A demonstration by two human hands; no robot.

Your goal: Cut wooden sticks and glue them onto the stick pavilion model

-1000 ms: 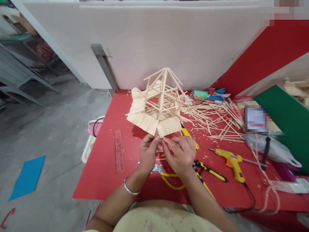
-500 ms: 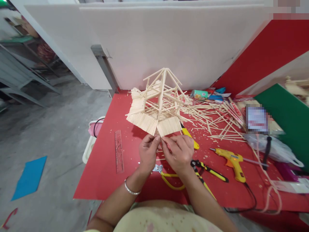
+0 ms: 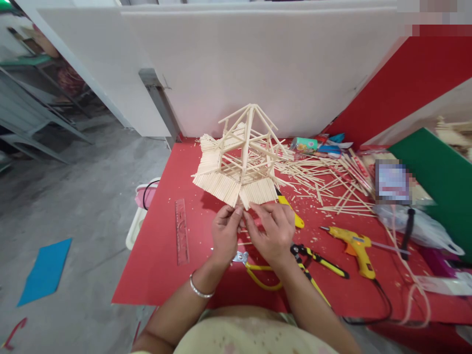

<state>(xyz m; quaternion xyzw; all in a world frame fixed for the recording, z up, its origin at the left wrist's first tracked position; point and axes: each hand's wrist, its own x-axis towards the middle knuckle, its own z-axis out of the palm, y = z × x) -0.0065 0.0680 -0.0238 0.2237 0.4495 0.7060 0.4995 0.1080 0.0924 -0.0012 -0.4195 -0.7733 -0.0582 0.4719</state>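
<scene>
A pavilion-like model of thin wooden sticks (image 3: pixel 217 189) stands at the middle of the table, an open pointed frame above slatted roof panels. My left hand (image 3: pixel 225 231) is at its front corner, thumb and forefinger pinched together just below the gap between two panels. What they pinch is hidden by the fingers. Beside it, my right hand (image 3: pixel 275 228) has thumb and forefinger apart, the forefinger at the lower edge of the right front panel. Yellow-handled scissors (image 3: pixel 261 280) lie below my hands, partly covered by my right forearm.
On the red table (image 3: pixel 147 275) lie a clear ruler (image 3: pixel 182 231), a yellow cutter (image 3: pixel 291 210), black-and-yellow pliers (image 3: pixel 324 262) and a corded yellow glue gun (image 3: pixel 356 246). Loose sticks (image 3: pixel 309 177) are scattered behind. A white panel (image 3: pixel 258 64) stands at the back.
My right thumb and forefinger have parted, and the forefinger has moved up to the panel edge. My left hand stays nearly where it was. The model has not visibly moved.
</scene>
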